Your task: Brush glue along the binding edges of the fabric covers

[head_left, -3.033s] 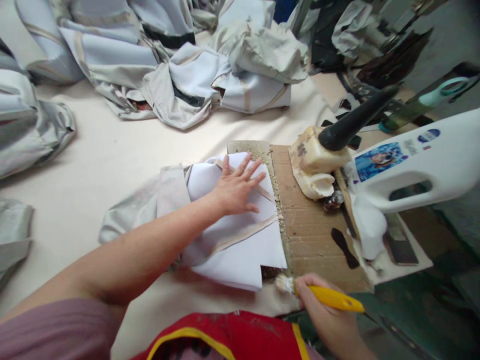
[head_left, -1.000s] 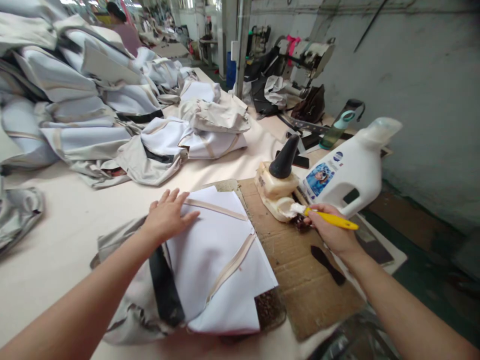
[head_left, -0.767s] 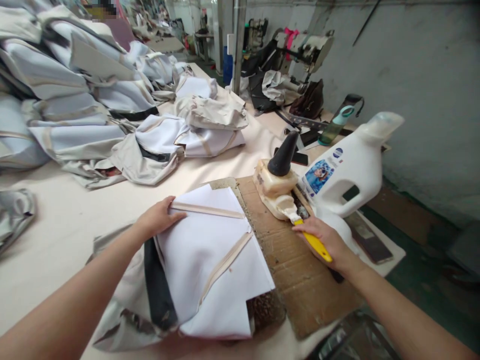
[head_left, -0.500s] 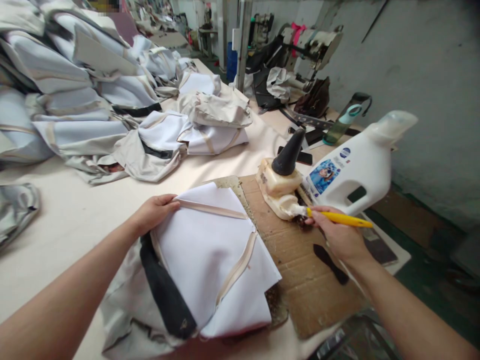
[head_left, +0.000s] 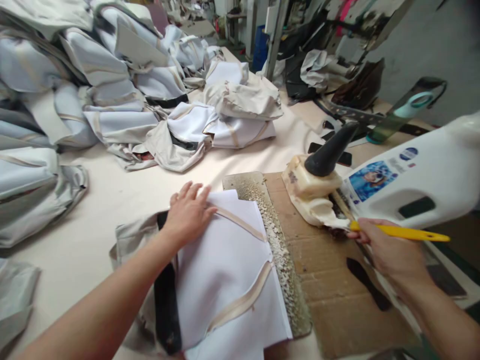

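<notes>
My left hand [head_left: 190,214] lies on the upper left of a white fabric piece [head_left: 228,270], its fingers stretched out. Beige tape strips run across the piece, and grey cloth with a black band [head_left: 167,305] shows along its left side. The piece's right edge rests on a board crusted with dried glue [head_left: 287,260]. My right hand [head_left: 392,250] is closed around a yellow-handled brush [head_left: 408,232]. White paste covers the brush tip, which is at the mouth of a cream plastic glue pot [head_left: 313,187] with a black cone [head_left: 330,152] on top.
A large white jug [head_left: 420,175] stands behind my right hand. Brown cardboard [head_left: 318,295] carries a dark flat blade-like tool [head_left: 367,284]. Similar sewn pieces [head_left: 123,85] are heaped at the back left. A green bottle [head_left: 397,112] and a phone [head_left: 330,154] sit farther back.
My left hand has gone from gripping the fabric's edge to lying spread on it. The fabric has turned and shows more glue-crusted board. The brush stays at the pot; the view has shifted left.
</notes>
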The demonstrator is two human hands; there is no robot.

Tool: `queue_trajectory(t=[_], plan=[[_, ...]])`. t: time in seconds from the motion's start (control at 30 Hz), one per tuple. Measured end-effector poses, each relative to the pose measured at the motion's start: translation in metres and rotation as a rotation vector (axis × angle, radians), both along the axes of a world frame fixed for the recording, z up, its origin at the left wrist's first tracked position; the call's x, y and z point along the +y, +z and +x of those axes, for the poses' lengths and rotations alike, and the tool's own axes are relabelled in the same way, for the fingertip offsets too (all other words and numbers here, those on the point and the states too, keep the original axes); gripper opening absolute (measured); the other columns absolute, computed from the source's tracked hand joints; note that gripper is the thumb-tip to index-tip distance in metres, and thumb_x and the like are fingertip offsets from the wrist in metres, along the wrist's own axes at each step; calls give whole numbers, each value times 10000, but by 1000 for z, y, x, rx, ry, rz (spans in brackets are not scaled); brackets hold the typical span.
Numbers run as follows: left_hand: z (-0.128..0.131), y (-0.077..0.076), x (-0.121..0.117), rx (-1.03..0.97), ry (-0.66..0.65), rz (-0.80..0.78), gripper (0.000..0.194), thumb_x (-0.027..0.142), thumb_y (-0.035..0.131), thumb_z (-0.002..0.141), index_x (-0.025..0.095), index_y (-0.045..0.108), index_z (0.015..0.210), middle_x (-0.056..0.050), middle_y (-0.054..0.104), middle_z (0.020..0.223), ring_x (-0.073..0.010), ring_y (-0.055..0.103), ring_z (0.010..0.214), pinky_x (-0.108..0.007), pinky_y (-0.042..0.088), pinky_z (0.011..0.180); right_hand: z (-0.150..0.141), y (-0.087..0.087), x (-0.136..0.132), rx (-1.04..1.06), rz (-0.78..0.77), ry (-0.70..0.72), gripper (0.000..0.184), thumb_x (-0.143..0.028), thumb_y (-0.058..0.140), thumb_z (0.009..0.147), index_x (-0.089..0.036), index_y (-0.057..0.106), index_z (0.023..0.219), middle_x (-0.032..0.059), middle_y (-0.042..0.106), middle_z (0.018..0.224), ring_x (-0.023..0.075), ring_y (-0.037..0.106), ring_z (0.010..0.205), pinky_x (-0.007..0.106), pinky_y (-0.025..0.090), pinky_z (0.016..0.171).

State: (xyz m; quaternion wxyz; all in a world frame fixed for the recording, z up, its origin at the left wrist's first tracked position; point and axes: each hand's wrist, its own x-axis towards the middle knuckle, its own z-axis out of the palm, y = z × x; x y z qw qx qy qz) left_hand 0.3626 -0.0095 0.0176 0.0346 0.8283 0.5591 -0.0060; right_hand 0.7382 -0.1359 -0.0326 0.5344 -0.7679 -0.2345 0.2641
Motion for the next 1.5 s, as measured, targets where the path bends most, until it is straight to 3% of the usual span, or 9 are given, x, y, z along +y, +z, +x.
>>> queue_trajectory(t=[0.1, 0.23, 0.37, 0.47, 0.63, 0.8, 1.03, 1.33, 1.5], plan=[[25, -10, -26, -28, -315, -52, 473, 523, 392, 895, 311, 463, 1312, -29, 413, 1419, -303, 202, 1372, -629, 3, 1061, -13, 14, 4, -217, -227, 11, 153, -339, 636, 689, -201, 638, 754, 13, 615, 570, 175, 581, 575, 306, 447, 600], [40, -32, -32, -56, -493, -184, 405, 507, 394, 904, 291, 550, 1210, -35, 538, 1304, -279, 306, 1330, -629, -108, 1038, -57, 12, 27, -103, -110, 300, 217, -400, 631, 712, -186, 601, 727, -6, 585, 549, 181, 609, 590, 290, 460, 599], [37, -43, -28, -37, -512, -208, 389, 485, 420, 897, 264, 559, 1185, -40, 541, 1295, -271, 323, 1320, -616, -75, 1050, -111, -7, 69, 104, 39, 465, 268, -427, 622, 731, -186, 534, 655, -29, 532, 488, 176, 617, 554, 274, 479, 578], [34, -44, -29, -54, -511, -220, 411, 478, 428, 895, 257, 532, 1226, -43, 510, 1332, -267, 298, 1335, -598, -97, 1054, -134, -16, 96, 31, 55, 493, 279, -455, 606, 745, -178, 569, 739, -5, 595, 534, 181, 622, 560, 278, 482, 571], [31, -44, -30, -115, -522, -175, 399, 446, 487, 877, 236, 535, 1213, -50, 519, 1319, -259, 313, 1324, -577, -144, 1050, -133, -8, 85, -219, -139, 591, 288, -452, 563, 769, -177, 594, 686, 16, 624, 534, 173, 598, 530, 269, 454, 557], [32, -40, -27, -128, -538, -114, 315, 379, 487, 885, 201, 585, 1126, -76, 559, 1242, -255, 357, 1283, -550, -79, 1081, -131, 7, 66, -217, -259, 653, 317, -440, 568, 759, -181, 559, 576, -3, 580, 455, 126, 523, 417, 225, 397, 462], [33, -39, -29, -125, -544, -109, 278, 350, 492, 881, 203, 587, 1098, -89, 573, 1182, -271, 365, 1264, -596, -39, 1068, -150, -13, 138, -105, -45, 496, 299, -424, 623, 719, -177, 542, 572, -5, 552, 427, 160, 571, 430, 237, 436, 453], [31, -41, -29, -154, -540, -102, 259, 316, 496, 884, 196, 586, 1095, -81, 571, 1202, -260, 364, 1266, -591, -42, 1071, -141, 7, 72, -249, -214, 644, 373, -451, 633, 732, -177, 534, 498, -11, 517, 402, 113, 472, 383, 211, 358, 410], [31, -41, -29, -136, -534, -104, 256, 301, 500, 878, 205, 590, 1097, -82, 577, 1191, -261, 368, 1267, -588, -50, 1071, -145, -10, 109, -213, -30, 551, 360, -472, 629, 746, -173, 576, 553, 5, 577, 476, 138, 542, 468, 242, 429, 518]])
